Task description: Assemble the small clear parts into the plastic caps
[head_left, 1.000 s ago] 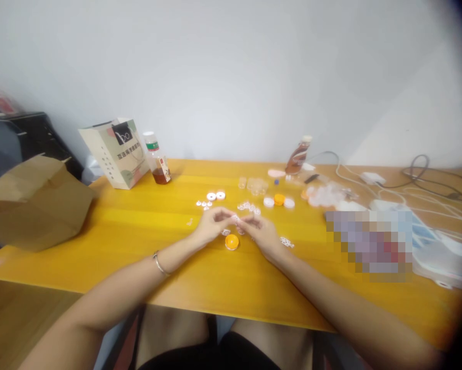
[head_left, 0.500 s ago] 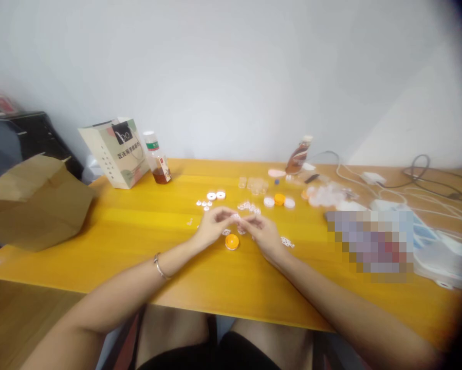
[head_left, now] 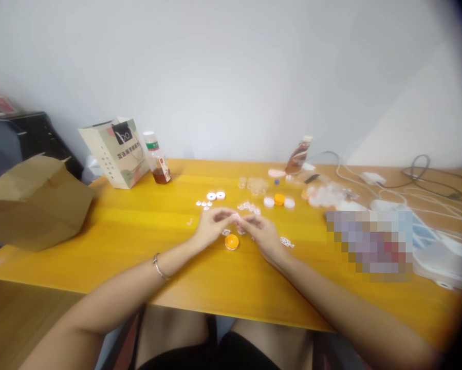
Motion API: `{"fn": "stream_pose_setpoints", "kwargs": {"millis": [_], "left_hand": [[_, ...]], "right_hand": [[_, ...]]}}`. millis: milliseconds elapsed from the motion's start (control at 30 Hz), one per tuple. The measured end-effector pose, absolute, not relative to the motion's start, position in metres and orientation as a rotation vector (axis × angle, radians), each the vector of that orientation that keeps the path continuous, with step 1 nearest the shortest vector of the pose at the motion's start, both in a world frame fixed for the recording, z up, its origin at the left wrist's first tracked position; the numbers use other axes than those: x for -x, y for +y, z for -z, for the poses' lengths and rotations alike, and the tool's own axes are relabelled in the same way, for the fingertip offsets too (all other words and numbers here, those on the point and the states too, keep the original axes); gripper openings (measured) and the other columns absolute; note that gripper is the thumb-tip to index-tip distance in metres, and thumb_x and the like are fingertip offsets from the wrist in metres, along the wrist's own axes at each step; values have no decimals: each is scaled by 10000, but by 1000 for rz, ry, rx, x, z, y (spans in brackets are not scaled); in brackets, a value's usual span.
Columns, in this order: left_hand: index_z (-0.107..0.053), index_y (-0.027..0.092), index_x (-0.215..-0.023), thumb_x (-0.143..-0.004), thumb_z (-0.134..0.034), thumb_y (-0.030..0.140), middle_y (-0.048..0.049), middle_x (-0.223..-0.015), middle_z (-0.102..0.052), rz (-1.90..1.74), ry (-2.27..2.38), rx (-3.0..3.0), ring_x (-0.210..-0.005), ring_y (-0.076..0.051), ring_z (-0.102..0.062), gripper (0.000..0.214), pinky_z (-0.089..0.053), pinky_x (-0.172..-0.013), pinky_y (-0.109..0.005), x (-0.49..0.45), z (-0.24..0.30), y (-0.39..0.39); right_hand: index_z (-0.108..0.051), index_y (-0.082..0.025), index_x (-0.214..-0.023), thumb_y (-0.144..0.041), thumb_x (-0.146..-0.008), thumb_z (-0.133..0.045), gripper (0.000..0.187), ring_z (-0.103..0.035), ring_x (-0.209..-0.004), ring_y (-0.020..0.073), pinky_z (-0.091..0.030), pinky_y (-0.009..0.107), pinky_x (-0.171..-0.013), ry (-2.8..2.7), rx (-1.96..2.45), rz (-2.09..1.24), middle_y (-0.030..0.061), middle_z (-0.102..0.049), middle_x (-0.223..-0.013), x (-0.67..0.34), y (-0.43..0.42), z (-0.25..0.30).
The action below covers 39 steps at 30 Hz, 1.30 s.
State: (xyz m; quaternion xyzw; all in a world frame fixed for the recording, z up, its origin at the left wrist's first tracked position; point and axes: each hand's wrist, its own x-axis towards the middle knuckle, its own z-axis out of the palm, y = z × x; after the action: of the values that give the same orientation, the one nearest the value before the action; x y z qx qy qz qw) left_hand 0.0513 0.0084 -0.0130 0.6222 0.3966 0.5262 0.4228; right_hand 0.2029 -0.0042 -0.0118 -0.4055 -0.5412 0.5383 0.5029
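Observation:
My left hand point(head_left: 212, 224) and my right hand point(head_left: 263, 232) meet over the middle of the table, fingertips pinched on one small white plastic part point(head_left: 236, 217). The fingers cover much of it, so its exact kind is unclear. Just below them an orange round cap point(head_left: 232, 241) lies with its hollow side up. A white perforated piece point(head_left: 225, 232) rests by my left fingertips. To the right of my right hand lies another white perforated piece point(head_left: 287, 241). Several similar white pieces point(head_left: 249, 207) are grouped beyond my fingers.
On the yellow table point(head_left: 111, 252) stand a paper bag point(head_left: 117, 154), a tea bottle point(head_left: 159, 162) and a brown-labelled bottle point(head_left: 298, 155). Clear little cups point(head_left: 257, 185), white rings point(head_left: 216, 196) and an orange disc point(head_left: 279, 199) sit farther back. Cables point(head_left: 419, 177) and plastic bags point(head_left: 327, 195) lie right.

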Motion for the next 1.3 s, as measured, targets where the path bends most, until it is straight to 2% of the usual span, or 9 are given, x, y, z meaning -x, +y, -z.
{"fn": "stream_pose_setpoints", "kwargs": {"millis": [167,300,667,900,1300], "left_hand": [[-634,151,-944,-708,-598,278,-71,-911,-661,-1311,972,-1649,-807,-165,-616,270,-480,-764,-278,-50,11,6],[-659,145,-887,-715,-587,290,-69,-910,-664,-1315,977,-1703,-831,-175,-613,236,-473,-794,-286,-48,12,7],[-637,129,-887,-714,-594,294,-73,-870,-664,-1303,966,-1675,-793,-167,-614,243,-475,-768,-279,-47,11,10],[-624,127,-899,-718,-592,305,-77,-892,-655,-1298,946,-1683,-826,-171,-605,255,-466,-796,-296,-46,12,11],[-601,115,-879,-697,-616,263,-83,-869,-639,-1248,867,-1585,-816,-157,-597,236,-461,-800,-310,-47,13,14]], "right_hand": [[-612,-174,-727,-334,-581,-692,231,-550,-606,104,-431,260,-652,-1267,993,-1348,-8,-625,-656,-203,-4,11],[-632,-180,-740,-291,-550,-716,235,-562,-631,104,-431,266,-683,-1213,996,-1408,-9,-645,-689,-203,-3,14],[-658,-196,-721,-235,-550,-733,190,-565,-625,69,-446,231,-706,-1023,924,-1569,-28,-652,-688,-205,-1,16],[-657,-197,-715,-239,-552,-735,186,-590,-703,92,-453,245,-756,-976,911,-1599,-19,-657,-723,-206,2,20],[-647,-173,-692,-294,-583,-709,175,-536,-567,77,-430,242,-636,-1097,961,-1484,-19,-618,-601,-204,-1,14]]}}
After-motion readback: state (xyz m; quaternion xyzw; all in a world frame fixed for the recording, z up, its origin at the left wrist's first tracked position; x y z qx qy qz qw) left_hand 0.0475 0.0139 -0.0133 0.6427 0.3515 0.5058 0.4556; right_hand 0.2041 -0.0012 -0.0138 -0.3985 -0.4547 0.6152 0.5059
